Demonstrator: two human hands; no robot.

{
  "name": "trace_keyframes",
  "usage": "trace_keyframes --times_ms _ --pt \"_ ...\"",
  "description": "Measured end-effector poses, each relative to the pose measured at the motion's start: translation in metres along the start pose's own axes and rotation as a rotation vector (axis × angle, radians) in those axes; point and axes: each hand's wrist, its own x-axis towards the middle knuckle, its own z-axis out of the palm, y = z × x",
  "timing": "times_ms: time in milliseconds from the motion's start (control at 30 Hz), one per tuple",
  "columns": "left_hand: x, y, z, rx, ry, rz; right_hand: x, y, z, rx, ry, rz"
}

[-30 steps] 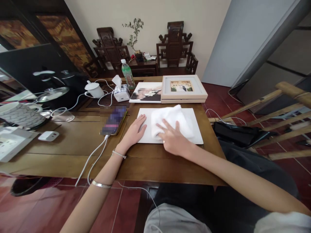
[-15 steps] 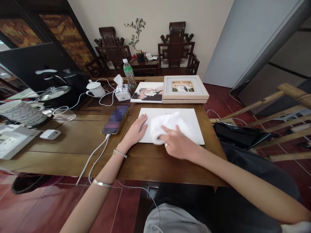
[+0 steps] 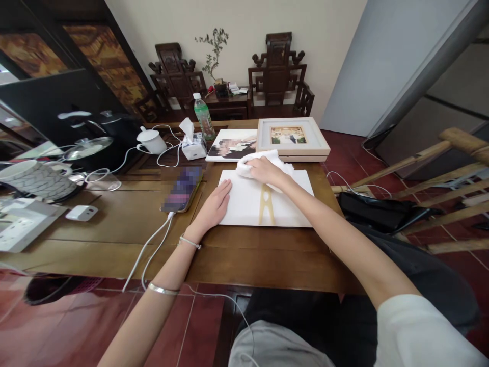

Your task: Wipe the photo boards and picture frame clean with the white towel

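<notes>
A flat white panel (image 3: 244, 206) with a yellowish A-shaped mark (image 3: 266, 204) lies on the wooden table before me. My left hand (image 3: 215, 202) rests on the panel's left edge, open, fingers stretched out and nothing in them. Bunched under my right hand (image 3: 263, 171) is a white cloth (image 3: 275, 158), pressed at the panel's far edge with the fingers curled on it. The cloth covers part of that edge.
Beyond the panel lie a framed photo (image 3: 321, 137) and a photo print (image 3: 239, 147). To the left are a phone (image 3: 182, 189) on a white cable, a tissue box (image 3: 194, 146), a bottle (image 3: 204, 117), a lidded cup (image 3: 151, 140) and a power strip (image 3: 25, 224).
My right hand has pushed the cloth away from me, from the panel's middle to its far edge. The yellowish mark is now uncovered. My left hand has stayed in place.
</notes>
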Motion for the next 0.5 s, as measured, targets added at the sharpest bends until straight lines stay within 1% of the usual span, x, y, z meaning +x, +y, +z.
trace_keyframes --times_ms 67,133,233,367,433,500 --pt "0.000 -0.001 0.001 -0.005 0.002 0.001 -0.009 -0.009 0.005 -0.016 -0.003 0.004" --pt "0.000 -0.001 0.001 -0.008 0.007 0.002 -0.028 -0.020 0.013 -0.068 -0.010 -0.019" --pt "0.001 0.000 0.000 -0.011 -0.002 0.006 -0.067 -0.039 0.028 -0.174 -0.039 -0.122" --pt "0.001 0.001 -0.002 -0.019 -0.015 0.000 -0.125 -0.064 0.042 -0.208 -0.047 -0.268" --pt "0.001 0.000 -0.001 -0.031 -0.012 -0.001 -0.147 -0.075 0.045 -0.202 -0.070 -0.308" --pt "0.001 -0.001 0.000 -0.048 -0.011 -0.004 -0.160 -0.083 0.046 -0.190 -0.105 -0.327"
